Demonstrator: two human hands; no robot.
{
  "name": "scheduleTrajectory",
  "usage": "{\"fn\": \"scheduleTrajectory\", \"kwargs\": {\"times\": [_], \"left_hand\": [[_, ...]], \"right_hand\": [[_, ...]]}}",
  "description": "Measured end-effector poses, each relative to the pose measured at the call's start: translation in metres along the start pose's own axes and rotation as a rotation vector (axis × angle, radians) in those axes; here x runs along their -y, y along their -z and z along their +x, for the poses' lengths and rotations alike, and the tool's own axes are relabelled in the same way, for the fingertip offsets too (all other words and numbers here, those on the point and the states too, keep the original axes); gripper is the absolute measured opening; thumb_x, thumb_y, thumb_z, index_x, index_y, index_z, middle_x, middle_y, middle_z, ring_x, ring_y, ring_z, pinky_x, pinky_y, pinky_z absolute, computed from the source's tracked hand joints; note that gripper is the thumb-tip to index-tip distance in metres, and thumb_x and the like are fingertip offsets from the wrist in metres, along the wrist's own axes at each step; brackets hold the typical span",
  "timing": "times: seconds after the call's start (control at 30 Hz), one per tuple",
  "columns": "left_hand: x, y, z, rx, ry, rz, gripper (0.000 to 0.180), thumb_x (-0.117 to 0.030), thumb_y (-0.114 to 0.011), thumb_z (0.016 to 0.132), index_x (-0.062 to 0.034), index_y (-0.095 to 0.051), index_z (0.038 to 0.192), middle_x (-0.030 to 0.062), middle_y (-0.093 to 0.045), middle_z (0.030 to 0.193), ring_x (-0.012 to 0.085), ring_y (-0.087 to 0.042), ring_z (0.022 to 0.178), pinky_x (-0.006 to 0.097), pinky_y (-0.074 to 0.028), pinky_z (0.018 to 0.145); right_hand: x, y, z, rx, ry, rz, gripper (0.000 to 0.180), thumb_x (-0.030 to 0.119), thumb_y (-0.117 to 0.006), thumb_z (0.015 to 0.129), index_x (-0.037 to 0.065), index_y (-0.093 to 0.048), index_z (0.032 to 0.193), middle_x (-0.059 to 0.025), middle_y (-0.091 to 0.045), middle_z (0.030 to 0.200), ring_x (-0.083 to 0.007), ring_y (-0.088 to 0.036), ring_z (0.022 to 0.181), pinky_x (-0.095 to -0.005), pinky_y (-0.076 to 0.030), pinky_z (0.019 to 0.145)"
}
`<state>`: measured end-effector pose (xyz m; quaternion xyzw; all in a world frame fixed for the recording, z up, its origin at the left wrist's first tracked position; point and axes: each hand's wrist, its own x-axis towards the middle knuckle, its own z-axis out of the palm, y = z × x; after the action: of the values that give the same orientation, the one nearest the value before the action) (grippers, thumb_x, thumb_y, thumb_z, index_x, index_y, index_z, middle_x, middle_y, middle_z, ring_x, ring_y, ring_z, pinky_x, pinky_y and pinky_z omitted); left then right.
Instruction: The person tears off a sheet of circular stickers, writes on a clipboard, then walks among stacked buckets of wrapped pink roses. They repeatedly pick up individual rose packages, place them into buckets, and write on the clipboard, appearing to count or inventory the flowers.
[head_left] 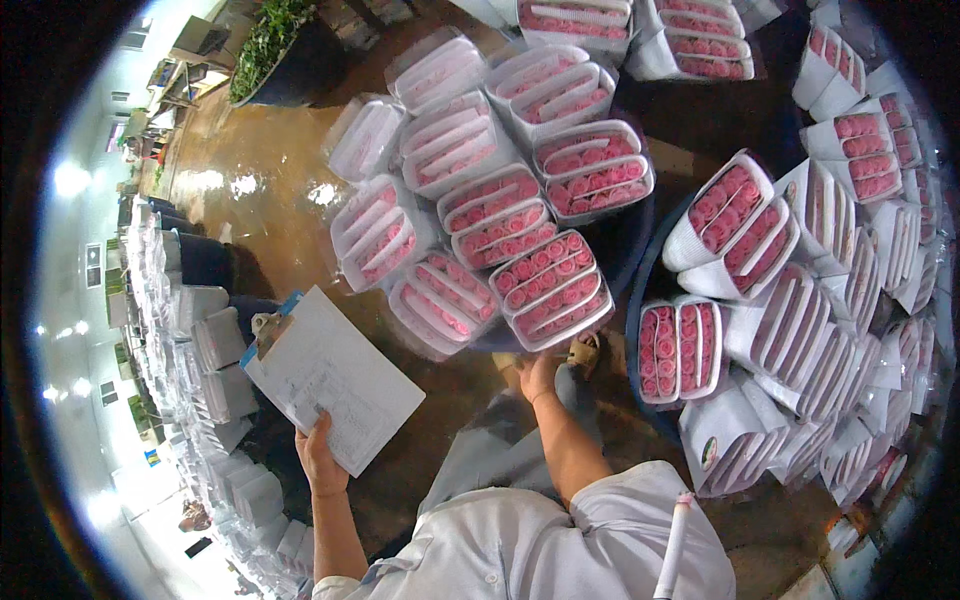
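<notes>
Clipboard (350, 368) in left grip (320, 460)

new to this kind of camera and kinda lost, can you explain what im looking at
There is no machine here: one picture, taken looking down from a wide fisheye camera on a person's head, so straight edges bend. The person's left hand holds a clipboard with paper on it. The right hand is at the near edge of a wrapped bundle of pink roses; its grip is unclear. More bundles crowd ahead and to the right, over a shiny brown floor.
</notes>
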<state>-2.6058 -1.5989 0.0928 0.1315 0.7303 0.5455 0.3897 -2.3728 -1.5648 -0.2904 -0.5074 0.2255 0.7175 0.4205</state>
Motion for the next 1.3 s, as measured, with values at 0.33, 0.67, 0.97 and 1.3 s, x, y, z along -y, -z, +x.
{"fn": "scheduleTrajectory", "kwargs": {"times": [0.33, 0.67, 0.97, 1.3], "left_hand": [[-0.042, -0.004, 0.015, 0.015, -0.102, -0.057, 0.050, -0.016, -0.071, 0.087, 0.0012, -0.050, 0.129, 0.0124, -0.063, 0.118, 0.0271, -0.063, 0.104, 0.041, -0.051, 0.090], [-0.048, -0.007, 0.073, 0.028, -0.027, -0.019, 0.055, -0.016, -0.070, 0.087, 0.0029, -0.045, 0.132, 0.0132, -0.058, 0.125, 0.0273, -0.060, 0.110, 0.040, -0.048, 0.094], [-0.032, -0.001, 0.106, 0.046, 0.095, 0.019, 0.056, -0.020, -0.070, 0.088, 0.0027, -0.045, 0.133, 0.0126, -0.058, 0.125, 0.0274, -0.058, 0.113, 0.040, -0.047, 0.097], [-0.028, -0.040, 0.114, 0.280, 0.141, -0.054, 0.054, -0.018, -0.071, 0.086, -0.0001, -0.047, 0.131, 0.0127, -0.060, 0.121, 0.0285, -0.061, 0.108, 0.042, -0.049, 0.095]], "right_hand": [[0.041, 0.010, -0.039, 0.156, 0.027, -0.133, 0.043, 0.056, -0.048, 0.095, 0.020, -0.056, 0.115, 0.0014, -0.058, 0.103, -0.0173, -0.054, 0.091, -0.0368, -0.043, 0.071], [0.019, 0.040, 0.007, -0.292, 0.052, -0.173, 0.034, 0.046, -0.055, 0.093, 0.018, -0.056, 0.111, -0.0008, -0.060, 0.095, -0.0188, -0.056, 0.079, -0.0350, -0.046, 0.062], [0.077, 0.030, 0.012, -0.174, 0.214, -0.342, 0.039, 0.049, -0.053, 0.095, 0.018, -0.055, 0.119, 0.0014, -0.061, 0.100, -0.0164, -0.057, 0.074, -0.0329, -0.047, 0.056], [0.104, 0.053, -0.106, -0.167, 0.765, -0.905, 0.038, 0.040, -0.049, 0.100, 0.004, -0.063, 0.101, -0.0091, -0.069, 0.094, -0.0259, -0.065, 0.078, -0.0376, -0.051, 0.067]]}}
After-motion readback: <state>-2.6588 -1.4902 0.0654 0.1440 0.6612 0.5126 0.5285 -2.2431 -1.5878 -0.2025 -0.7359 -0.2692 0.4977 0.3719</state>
